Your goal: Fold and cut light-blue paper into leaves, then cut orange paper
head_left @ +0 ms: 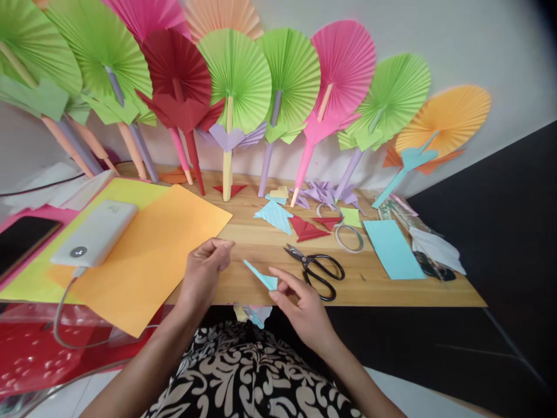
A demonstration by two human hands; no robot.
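My right hand [302, 307] pinches a small folded piece of light blue paper [265, 278] between thumb and fingers, above the table's front edge. Its narrow end points up and left, toward my left hand [209, 261]. The left thumb and fingers are pressed together; anything between them is too small to make out. Black-handled scissors [311, 264] lie just beyond my right hand, blades toward the left. Behind them are folded red paper pieces [307, 227], a pleated light blue piece [275, 215] and a roll of tape [349, 238].
Pleated paper fans [235, 69] lean along the wall. Orange paper sheets [174, 232] lie at left under a white power bank [98, 232] with a cable, beside a phone [26, 238]. A blue paper rectangle [394, 249] rests at right. Purple folded pieces [319, 193] lie at the back.
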